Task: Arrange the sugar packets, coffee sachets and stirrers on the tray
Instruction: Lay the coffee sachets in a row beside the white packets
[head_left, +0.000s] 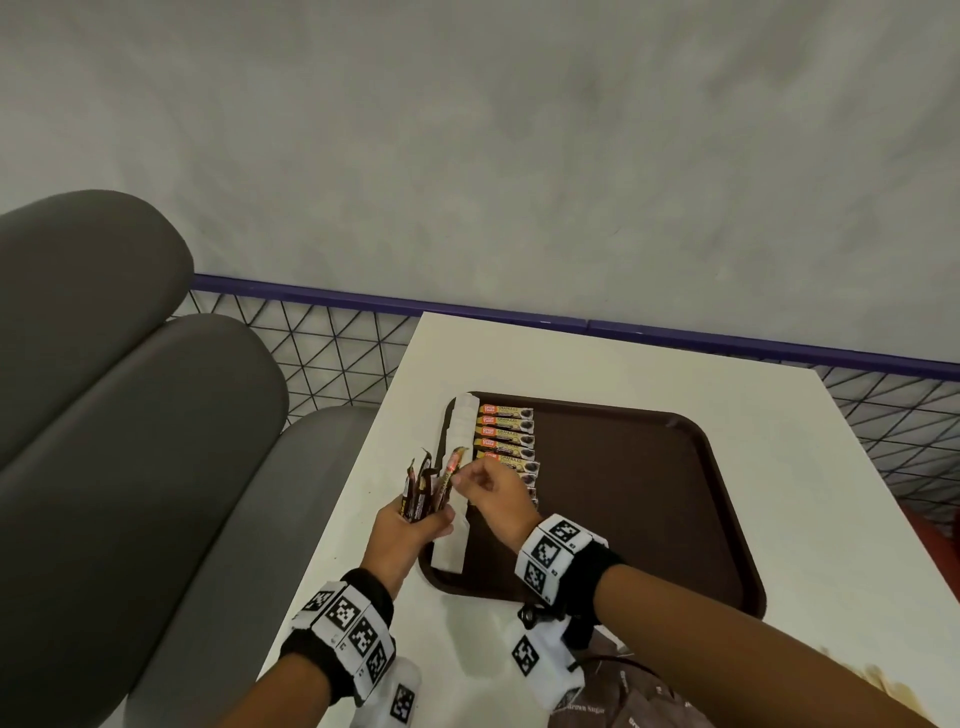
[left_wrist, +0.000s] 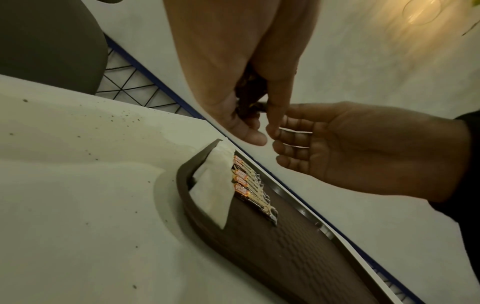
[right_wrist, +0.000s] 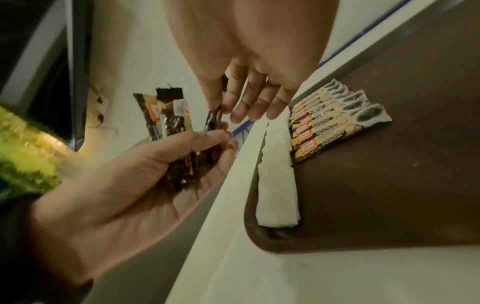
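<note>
A brown tray (head_left: 649, 493) lies on the white table (head_left: 805, 467). Several coffee sachets (head_left: 506, 436) lie in a neat row at its left side, next to a folded white napkin (head_left: 460, 519) along the left rim. Over the tray's left edge, my left hand (head_left: 421, 519) grips a fanned bunch of dark coffee sachets (head_left: 418, 488). My right hand (head_left: 460, 475) pinches the top of one sachet (head_left: 451, 467) in that bunch. The right wrist view shows the pinched sachet (right_wrist: 213, 120) between thumb and fingers, the bunch (right_wrist: 168, 123), and the row (right_wrist: 335, 121).
A brown pack marked Brown Sugar (head_left: 618, 696) lies at the table's near edge under my right arm. A grey padded bench (head_left: 130, 415) stands left of the table. A wire mesh fence with a purple rail (head_left: 322, 296) runs behind it.
</note>
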